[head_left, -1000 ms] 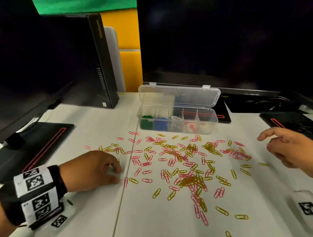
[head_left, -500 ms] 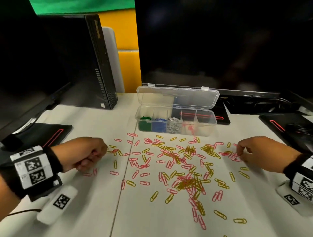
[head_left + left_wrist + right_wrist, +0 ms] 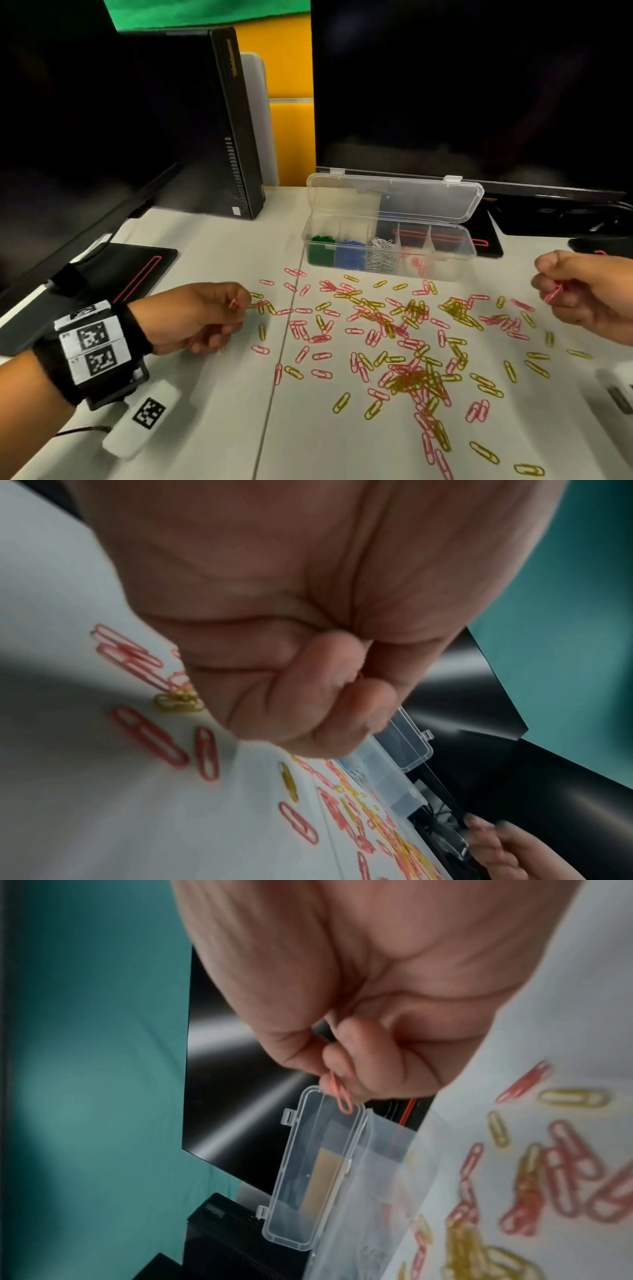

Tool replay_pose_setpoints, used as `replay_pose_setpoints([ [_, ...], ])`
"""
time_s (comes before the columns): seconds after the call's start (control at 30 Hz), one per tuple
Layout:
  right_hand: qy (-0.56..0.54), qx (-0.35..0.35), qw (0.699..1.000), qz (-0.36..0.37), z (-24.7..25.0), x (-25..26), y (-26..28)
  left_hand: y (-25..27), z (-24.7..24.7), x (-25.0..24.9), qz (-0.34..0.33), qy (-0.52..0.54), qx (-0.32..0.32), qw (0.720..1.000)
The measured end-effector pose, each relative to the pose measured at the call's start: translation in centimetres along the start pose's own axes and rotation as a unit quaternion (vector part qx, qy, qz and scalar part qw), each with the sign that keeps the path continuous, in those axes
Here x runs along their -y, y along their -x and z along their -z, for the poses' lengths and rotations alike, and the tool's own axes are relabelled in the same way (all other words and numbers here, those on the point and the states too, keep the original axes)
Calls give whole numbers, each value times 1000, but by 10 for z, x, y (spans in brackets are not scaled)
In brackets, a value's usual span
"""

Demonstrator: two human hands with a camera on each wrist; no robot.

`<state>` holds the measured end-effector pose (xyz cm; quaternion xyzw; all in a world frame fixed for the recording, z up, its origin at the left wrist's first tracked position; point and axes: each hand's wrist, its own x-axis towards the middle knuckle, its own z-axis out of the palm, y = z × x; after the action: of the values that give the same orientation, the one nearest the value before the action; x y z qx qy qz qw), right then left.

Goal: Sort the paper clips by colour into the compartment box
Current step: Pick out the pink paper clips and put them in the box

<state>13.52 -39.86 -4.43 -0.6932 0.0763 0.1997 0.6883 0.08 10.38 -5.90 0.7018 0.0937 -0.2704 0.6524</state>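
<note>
White bench (image 3: 212, 428), seam running front to back left of centre. Pink paper clips (image 3: 320, 356) and yellow paper clips (image 3: 416, 380) scattered across the middle and right, some tangled. Clear compartment box (image 3: 390, 255), lid open, at the back. Black computer case (image 3: 236, 137) back left; black pad (image 3: 113, 274) at left edge.

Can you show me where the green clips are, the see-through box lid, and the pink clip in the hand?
Green paper clips (image 3: 321, 247): head view, middle of the pile.
Clear plastic box lid (image 3: 394, 198): head view, lid's flat panel.
Pink paper clip (image 3: 342, 1096): right wrist view, its free loop below the right hand (image 3: 369, 996).
</note>
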Motion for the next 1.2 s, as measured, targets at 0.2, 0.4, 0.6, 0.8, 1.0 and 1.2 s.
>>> replay_pose_setpoints([
  [0.2,71,-12,996,44,-40,27,-18,0,-21,-12,16,-290,-5,957],
  [0.4,292,-47,946,131,-93,44,-52,3,-38,-4,-53,-611,-88,785],
  [0.6,366,-12,919,144,-124,57,-65,8,-54,4,-85,-721,-105,680],
  [0.8,463,-5,865,193,-104,75,-42,10,-63,-2,-48,-735,-103,668],
  [1.0,635,-50,754,158,-38,52,-6,-32,-71,-61,-55,-347,-101,931],
  [1.2,681,23,730,59,-6,6,12,-118,-127,-133,-124,-269,-145,944],
])
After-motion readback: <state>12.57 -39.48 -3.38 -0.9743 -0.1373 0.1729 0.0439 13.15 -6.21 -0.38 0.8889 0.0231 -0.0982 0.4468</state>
